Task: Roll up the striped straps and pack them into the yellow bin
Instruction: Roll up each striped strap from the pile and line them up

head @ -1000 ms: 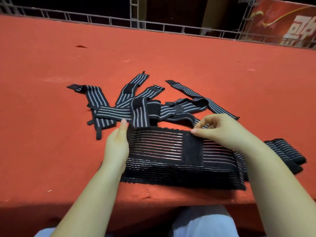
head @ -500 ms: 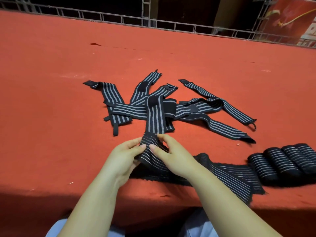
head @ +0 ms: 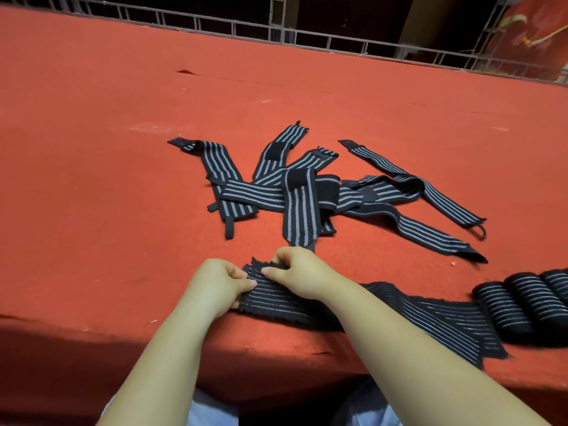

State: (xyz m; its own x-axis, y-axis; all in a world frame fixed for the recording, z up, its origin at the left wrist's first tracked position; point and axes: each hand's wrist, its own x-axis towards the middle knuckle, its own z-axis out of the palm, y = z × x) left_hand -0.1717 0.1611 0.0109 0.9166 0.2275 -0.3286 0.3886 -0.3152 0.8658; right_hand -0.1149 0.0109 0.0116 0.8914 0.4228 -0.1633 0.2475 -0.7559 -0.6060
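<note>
A wide black strap with thin grey stripes (head: 430, 318) lies flat along the near edge of the red table (head: 123, 210), running off to the right. My left hand (head: 215, 284) and my right hand (head: 295, 272) both pinch its left end, which is bunched up between the fingers. Beyond my hands a tangled pile of narrower black-and-grey striped straps (head: 301, 192) lies spread on the table. Several rolled-up straps (head: 522, 299) sit side by side at the right edge. No yellow bin is in view.
A metal railing (head: 276, 29) runs along the far side of the table, with a dark space behind it. A red banner (head: 534, 32) hangs at the top right. The table's near edge drops off just in front of my arms.
The wide strap was stretched between my hands a second ago. My hands have since come together at its left end, pressed it down to the table, and bunched it between the fingers.
</note>
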